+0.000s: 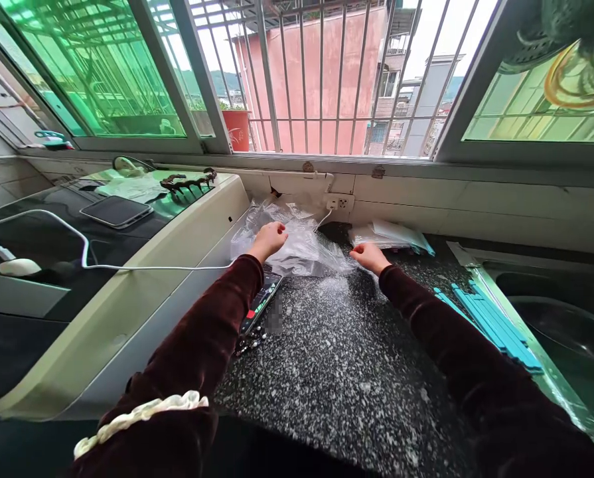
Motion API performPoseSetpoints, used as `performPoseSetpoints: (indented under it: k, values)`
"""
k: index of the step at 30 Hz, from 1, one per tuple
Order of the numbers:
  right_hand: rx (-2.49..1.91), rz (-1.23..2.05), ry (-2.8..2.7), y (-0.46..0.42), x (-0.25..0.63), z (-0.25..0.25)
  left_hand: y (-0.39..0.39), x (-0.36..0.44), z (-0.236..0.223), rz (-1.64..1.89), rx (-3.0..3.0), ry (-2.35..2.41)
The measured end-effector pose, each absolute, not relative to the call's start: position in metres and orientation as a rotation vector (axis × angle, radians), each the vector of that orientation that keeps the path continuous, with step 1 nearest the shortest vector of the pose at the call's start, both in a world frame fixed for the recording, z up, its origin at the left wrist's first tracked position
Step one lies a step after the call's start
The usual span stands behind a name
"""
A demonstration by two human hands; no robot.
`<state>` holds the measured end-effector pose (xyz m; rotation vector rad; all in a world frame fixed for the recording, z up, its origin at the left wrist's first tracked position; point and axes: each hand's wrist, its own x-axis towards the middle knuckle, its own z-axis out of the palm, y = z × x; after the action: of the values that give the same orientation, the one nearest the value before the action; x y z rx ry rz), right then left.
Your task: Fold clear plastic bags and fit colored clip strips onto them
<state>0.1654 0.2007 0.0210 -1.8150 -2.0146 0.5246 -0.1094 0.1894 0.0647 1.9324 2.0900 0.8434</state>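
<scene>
My left hand (269,241) is closed, its fingertips pinched together over a crumpled heap of clear plastic bags (306,247) near the wall. My right hand (370,257) is also closed in a pinch, at the right edge of that heap. Whatever lies between the fingertips of either hand is too thin or see-through to make out. Just behind the right hand is a stack of flat clear packets (389,234) with some blue at one end. A phone (261,302) with a lit screen lies partly hidden under my left forearm, with a dark beaded strand (250,340) beside it.
Several turquoise strips (496,322) lie on the speckled counter (336,372), beside the sink (565,318) at right. A white cable (162,268) crosses the pale appliance (142,318) at left, where another phone (117,211) and a brown hair claw (190,182) rest. A wall socket (340,203) sits behind.
</scene>
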Motion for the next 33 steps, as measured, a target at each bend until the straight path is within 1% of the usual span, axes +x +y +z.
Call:
performPoseSetpoints:
  k: [5,10,14,21,23,28,30,33]
  values:
    - [-1.839,0.563,-2.141,0.181,0.159,0.012,0.176,-0.101,0.057,0.776,1.976,2.043]
    - [-1.783,0.427,-2.163,0.154,0.17,0.013,0.149,-0.094,0.059,0.808,2.063,1.933]
    - [-1.749,0.325,-2.121,0.128,0.198,0.012,0.111,-0.091,0.053,0.921,2.242,1.751]
    - [-1.689,0.196,-2.099,0.078,0.244,0.001,0.027,-0.075,0.021,1.205,2.566,1.29]
    - [-1.66,0.153,-2.102,0.065,0.255,-0.004,0.004,-0.071,0.013,1.249,2.675,1.226]
    - [-1.449,-0.055,-2.153,0.044,0.278,-0.02,-0.042,-0.074,-0.003,1.21,3.0,1.059]
    - [-1.369,-0.104,-2.163,0.039,0.281,-0.023,-0.053,-0.077,-0.006,1.301,3.014,1.069]
    - [-1.177,-0.142,-2.175,0.031,0.275,-0.019,-0.059,-0.079,-0.004,1.496,2.863,1.257]
